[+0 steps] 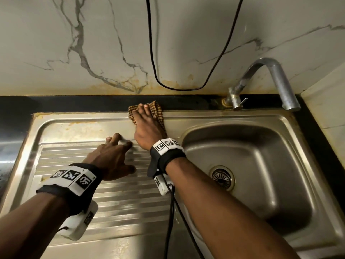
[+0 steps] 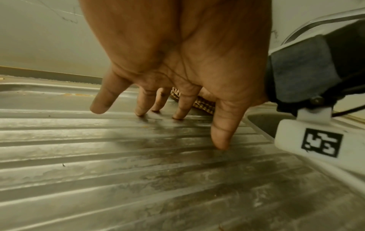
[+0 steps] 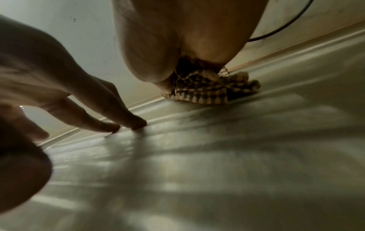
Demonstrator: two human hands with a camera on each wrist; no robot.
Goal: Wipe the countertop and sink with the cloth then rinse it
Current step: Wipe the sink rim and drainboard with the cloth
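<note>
A brown checked cloth point(image 1: 158, 108) lies on the back rim of the steel sink, at the edge of the black countertop point(image 1: 74, 103). My right hand point(image 1: 144, 118) presses down on it with the fingers stretched flat over it. From the right wrist view the cloth point(image 3: 207, 91) is bunched under the palm point(image 3: 177, 39). My left hand point(image 1: 113, 156) is spread, its fingertips point(image 2: 141, 111) resting on the ribbed drainboard point(image 1: 121, 202) just left of the right wrist. It holds nothing. A strip of cloth point(image 2: 205, 104) shows behind the left fingers.
The sink basin point(image 1: 261, 146) with its drain point(image 1: 222, 177) lies to the right. A curved metal faucet point(image 1: 270, 77) stands at the back right. A black cable point(image 1: 155, 68) loops down the marble wall. Rust-coloured stains mark the wall base and sink rim.
</note>
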